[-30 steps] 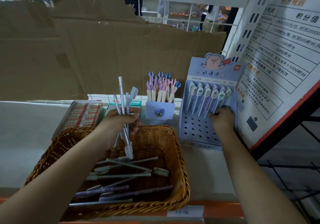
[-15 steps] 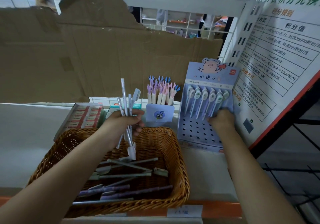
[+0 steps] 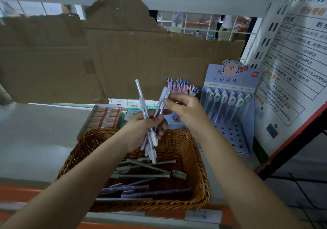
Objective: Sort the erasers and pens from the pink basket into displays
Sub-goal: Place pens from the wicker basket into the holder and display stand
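Left hand [image 3: 145, 127]: fingers curled in a fist, gripping a bundle of pens [image 3: 141, 104] near mid-length, thumb side up. Left forearm runs in from below and left of the hand. Right hand [image 3: 184, 108]: just right of and slightly above the left hand, thumb and forefinger pinching the upper end of one pen [image 3: 161, 101] in the bundle, other fingers loosely curled. Right forearm enters from lower right.

Torn brown cardboard sheet [image 3: 123, 60] stands along back of shelf, top edge ragged. White wire grid [image 3: 203, 26] shows above it — blurred shop racks beyond. Printed poster [image 3: 292, 69] leans at right, black frame bar [image 3: 300, 136] with red edge beneath. Grey shelf board [image 3: 35, 131] at left; orange front rail [image 3: 17, 193] carries small paper label [image 3: 203, 216] — writing unreadable.
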